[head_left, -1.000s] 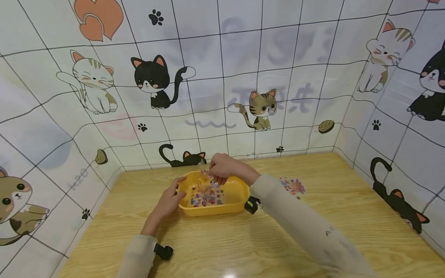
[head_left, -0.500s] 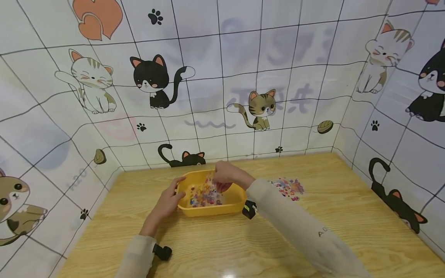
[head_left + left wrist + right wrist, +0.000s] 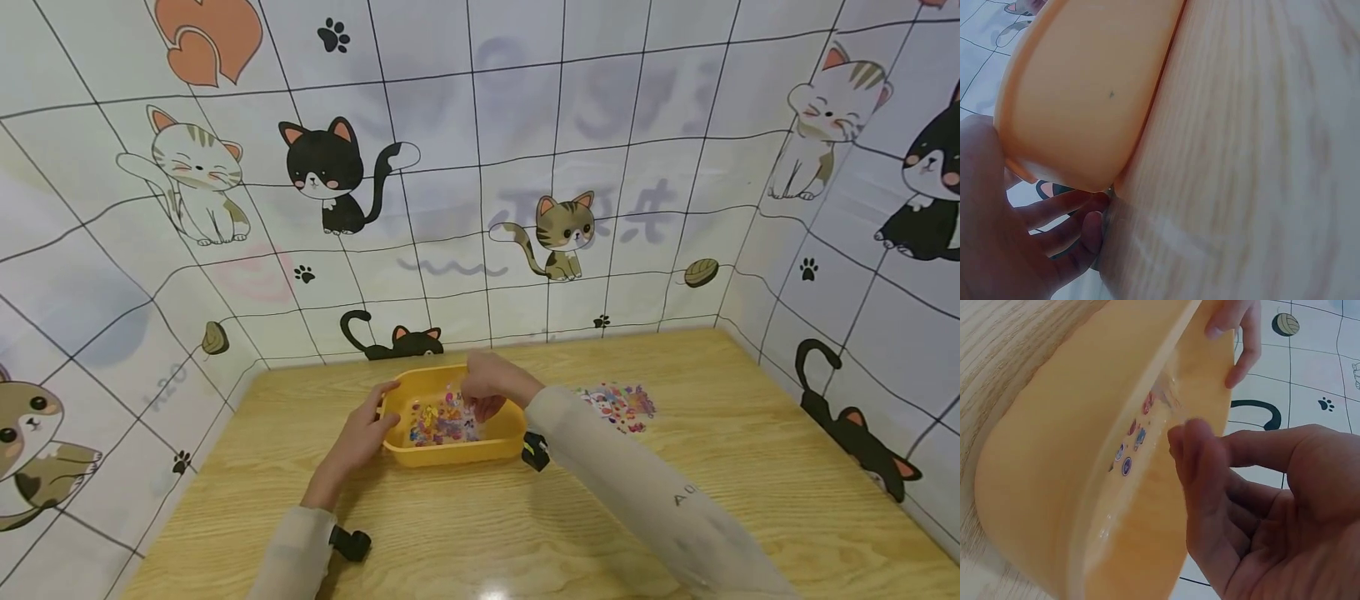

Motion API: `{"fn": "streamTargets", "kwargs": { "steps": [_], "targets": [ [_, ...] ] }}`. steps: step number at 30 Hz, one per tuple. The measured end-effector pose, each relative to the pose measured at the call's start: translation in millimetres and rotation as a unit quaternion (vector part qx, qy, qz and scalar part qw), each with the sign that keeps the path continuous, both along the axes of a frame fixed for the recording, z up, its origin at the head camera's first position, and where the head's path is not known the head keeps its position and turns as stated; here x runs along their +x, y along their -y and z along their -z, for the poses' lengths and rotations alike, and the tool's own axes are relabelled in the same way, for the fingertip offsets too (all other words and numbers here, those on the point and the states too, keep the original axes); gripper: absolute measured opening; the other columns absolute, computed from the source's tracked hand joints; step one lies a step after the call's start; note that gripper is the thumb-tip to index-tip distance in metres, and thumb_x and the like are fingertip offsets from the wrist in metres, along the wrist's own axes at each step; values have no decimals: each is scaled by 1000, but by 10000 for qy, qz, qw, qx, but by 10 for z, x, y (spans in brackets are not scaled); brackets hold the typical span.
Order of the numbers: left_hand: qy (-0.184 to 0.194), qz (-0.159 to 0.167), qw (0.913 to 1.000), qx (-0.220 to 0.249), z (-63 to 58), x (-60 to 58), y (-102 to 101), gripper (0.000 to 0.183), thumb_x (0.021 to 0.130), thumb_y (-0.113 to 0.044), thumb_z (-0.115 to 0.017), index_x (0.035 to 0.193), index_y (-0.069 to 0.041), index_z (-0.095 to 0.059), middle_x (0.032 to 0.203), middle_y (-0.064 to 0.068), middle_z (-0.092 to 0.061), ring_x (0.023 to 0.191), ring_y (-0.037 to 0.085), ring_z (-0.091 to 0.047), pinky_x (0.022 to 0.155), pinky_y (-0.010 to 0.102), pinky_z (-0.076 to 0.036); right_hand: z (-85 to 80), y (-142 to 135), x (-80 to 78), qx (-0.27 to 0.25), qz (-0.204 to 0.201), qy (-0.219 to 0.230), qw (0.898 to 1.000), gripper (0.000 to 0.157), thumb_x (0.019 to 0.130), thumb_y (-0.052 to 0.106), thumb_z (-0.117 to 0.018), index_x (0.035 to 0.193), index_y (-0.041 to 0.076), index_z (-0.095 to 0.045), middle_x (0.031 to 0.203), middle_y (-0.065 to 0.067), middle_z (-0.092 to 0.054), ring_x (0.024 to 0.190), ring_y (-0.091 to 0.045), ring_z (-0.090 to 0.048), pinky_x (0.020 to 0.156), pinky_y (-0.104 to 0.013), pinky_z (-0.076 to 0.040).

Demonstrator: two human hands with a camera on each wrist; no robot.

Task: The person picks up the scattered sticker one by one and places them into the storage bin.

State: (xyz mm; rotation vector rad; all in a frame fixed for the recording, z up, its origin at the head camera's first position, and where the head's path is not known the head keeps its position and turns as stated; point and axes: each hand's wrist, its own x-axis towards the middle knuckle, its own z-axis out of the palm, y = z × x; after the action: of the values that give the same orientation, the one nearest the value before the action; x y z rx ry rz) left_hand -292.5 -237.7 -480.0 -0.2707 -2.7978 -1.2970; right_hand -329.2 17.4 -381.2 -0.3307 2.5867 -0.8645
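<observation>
A yellow plastic basin (image 3: 457, 456) stands on the table, with clear sheets of small colourful stickers (image 3: 438, 423) inside it. My left hand (image 3: 366, 432) holds the basin's left end, thumb over the rim. In the left wrist view, that hand's fingers (image 3: 1066, 231) lie low against the outer wall. My right hand (image 3: 491, 385) is over the basin's right half. In the right wrist view its thumb and forefinger pinch a clear sticker sheet (image 3: 1165, 394), of which only part shows. The sheet's lower edge and its overlap with the others cannot be made out.
More colourful stickers (image 3: 626, 404) lie on the wooden table (image 3: 465, 525) to the right of the basin, partly behind the right sleeve (image 3: 637, 483). A cat-printed sheet (image 3: 465, 167) covers the walls at the back and both sides.
The right hand has come down and slightly right, lowering the sticker sheet that it held raised near the basin's back edge. The left hand has stayed on the basin.
</observation>
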Motion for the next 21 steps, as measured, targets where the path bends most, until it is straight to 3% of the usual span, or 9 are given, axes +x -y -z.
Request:
{"fn": "streamTargets", "kwargs": {
  "steps": [5, 8, 10, 15, 21],
  "targets": [
    [-11, 10, 10000, 33, 0, 7, 1, 55, 103, -19, -56, 156, -22, -40, 146, 23, -57, 115, 35, -65, 92, 44, -56, 49, 33, -64, 329, 123, -90, 9993, 39, 94, 2, -61, 56, 8, -53, 52, -8, -63, 44, -16, -64, 67, -43, -63],
    [-27, 56, 10000, 40, -2, 11, 0, 56, 103, -20, -55, 157, -21, -39, 145, 24, -57, 115, 35, -65, 91, 44, -56, 65, 41, -81, 395, 159, -102, 9990, 41, 96, 0, -57, 59, 11, -44, 50, -7, -59, 43, -15, -63, 72, -44, -63],
    [9, 63, 10000, 77, -5, 15, -2, 55, 104, -21, -54, 157, -22, -39, 145, 23, -56, 116, 35, -65, 92, 44, -57, 66, 41, -82, 411, 156, -73, 9990, 37, 97, -1, -54, 63, 10, -45, 51, -7, -60, 44, -16, -64, 74, -46, -63],
    [58, 38, 9999, 73, -4, 11, 1, 56, 104, -21, -55, 157, -22, -39, 147, 22, -55, 118, 36, -64, 93, 46, -57, 75, 33, -66, 544, 44, 4, 9985, 30, 98, 1, -54, 70, 2, -65, 55, -10, -68, 47, -18, -68, 72, -43, -63],
    [29, 6, 10000, 33, 12, -8, 11, 55, 103, -20, -55, 156, -22, -40, 147, 21, -55, 120, 36, -63, 96, 47, -55, 85, 20, -66, 729, -118, -113, 9972, 42, 100, 5, -52, 58, 8, -58, 56, -9, -70, 48, -18, -70, 61, -35, -62]
  ]
}}
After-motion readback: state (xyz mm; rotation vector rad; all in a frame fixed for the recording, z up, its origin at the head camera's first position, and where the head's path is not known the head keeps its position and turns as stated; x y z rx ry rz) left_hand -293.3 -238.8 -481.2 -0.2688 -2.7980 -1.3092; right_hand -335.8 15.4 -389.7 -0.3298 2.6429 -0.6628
